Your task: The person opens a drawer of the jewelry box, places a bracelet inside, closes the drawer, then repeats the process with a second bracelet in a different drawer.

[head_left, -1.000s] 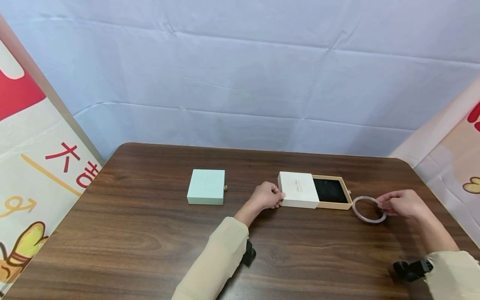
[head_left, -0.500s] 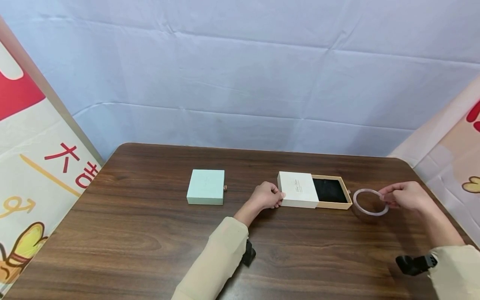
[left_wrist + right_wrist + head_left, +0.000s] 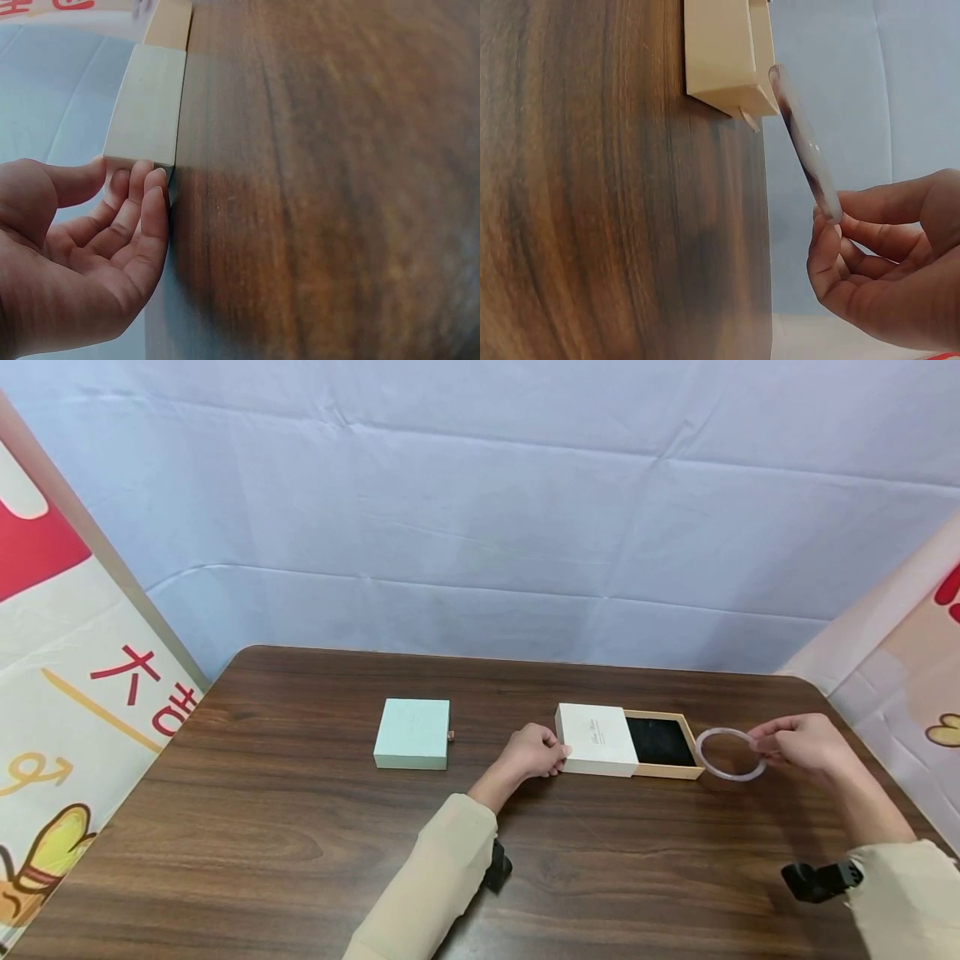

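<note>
A white drawer box [image 3: 597,737] lies on the table with its tan drawer [image 3: 686,770] slid out to the right, showing a black lining [image 3: 660,742]. My left hand [image 3: 534,751] holds the box's near left corner, thumb at the top edge and curled fingers against the end face [image 3: 141,164]. Between thumb and fingertips my right hand [image 3: 802,743] pinches a pale, translucent bangle [image 3: 731,776]. The bangle is raised above the table, its far side right by the drawer's outer end. In the right wrist view the bangle [image 3: 805,142] is seen nearly edge-on, tilted, above the level of the drawer's small pull tab [image 3: 750,120].
A mint-green box [image 3: 412,731], closed, with a small tab on its right side, stands left of the white one. Brown wood-grain table [image 3: 300,843] spreads around them. Behind hangs a pale blue cloth [image 3: 480,527], and printed banners [image 3: 90,735] flank both sides.
The bangle has risen off the table in my right hand, then shifted left toward the drawer's end. My left hand and both boxes have stayed in place.
</note>
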`<move>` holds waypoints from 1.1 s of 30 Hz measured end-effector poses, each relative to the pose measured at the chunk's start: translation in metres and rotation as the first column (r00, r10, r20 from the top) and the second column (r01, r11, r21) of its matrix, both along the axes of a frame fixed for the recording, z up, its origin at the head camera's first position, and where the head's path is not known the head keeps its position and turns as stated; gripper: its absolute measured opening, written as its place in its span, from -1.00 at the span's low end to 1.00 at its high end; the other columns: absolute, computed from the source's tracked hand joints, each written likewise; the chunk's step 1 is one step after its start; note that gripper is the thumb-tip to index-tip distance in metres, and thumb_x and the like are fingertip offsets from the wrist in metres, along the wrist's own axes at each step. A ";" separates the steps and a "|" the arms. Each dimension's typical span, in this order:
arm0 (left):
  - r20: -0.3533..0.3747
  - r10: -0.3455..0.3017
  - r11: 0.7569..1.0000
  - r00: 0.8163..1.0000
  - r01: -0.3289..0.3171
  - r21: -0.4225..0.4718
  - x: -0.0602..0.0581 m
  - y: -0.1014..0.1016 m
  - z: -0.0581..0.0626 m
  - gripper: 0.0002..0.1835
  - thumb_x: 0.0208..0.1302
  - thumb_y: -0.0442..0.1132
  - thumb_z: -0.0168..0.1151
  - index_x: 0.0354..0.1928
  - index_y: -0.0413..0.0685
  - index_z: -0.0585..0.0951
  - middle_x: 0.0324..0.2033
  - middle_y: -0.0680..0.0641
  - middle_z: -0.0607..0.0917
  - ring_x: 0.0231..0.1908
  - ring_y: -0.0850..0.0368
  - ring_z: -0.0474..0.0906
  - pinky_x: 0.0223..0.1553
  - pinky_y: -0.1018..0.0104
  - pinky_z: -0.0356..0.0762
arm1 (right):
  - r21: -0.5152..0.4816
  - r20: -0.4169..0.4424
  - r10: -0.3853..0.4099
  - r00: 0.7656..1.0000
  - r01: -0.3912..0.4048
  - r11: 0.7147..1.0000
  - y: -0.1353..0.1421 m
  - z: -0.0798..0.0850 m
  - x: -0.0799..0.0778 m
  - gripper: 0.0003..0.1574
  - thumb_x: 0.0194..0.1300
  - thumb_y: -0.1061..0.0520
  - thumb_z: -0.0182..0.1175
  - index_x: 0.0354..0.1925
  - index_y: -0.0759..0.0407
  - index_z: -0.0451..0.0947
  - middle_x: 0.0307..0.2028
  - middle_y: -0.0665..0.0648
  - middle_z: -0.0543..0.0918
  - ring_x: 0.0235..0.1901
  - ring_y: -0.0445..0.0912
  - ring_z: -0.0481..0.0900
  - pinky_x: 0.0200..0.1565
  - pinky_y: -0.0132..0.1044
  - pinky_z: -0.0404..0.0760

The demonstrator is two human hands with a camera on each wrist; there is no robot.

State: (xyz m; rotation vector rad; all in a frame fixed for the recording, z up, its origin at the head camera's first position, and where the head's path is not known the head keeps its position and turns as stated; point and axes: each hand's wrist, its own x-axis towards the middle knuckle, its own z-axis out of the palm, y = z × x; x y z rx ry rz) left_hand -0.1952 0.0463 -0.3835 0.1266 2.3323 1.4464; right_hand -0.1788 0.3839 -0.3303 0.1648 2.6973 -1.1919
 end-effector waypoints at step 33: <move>-0.018 -0.012 1.000 1.000 0.012 0.001 0.000 -0.001 0.001 -0.73 0.27 -0.22 0.16 -0.57 -0.18 0.56 -0.62 -0.03 0.61 -0.60 0.16 0.53 -0.57 0.41 0.47 | 0.001 -0.078 -0.039 0.996 0.039 0.999 -0.039 -0.002 -0.010 -0.63 0.23 0.35 0.00 -0.09 0.68 0.37 -0.42 0.18 0.60 -0.53 -0.24 0.50 -0.40 -0.25 0.58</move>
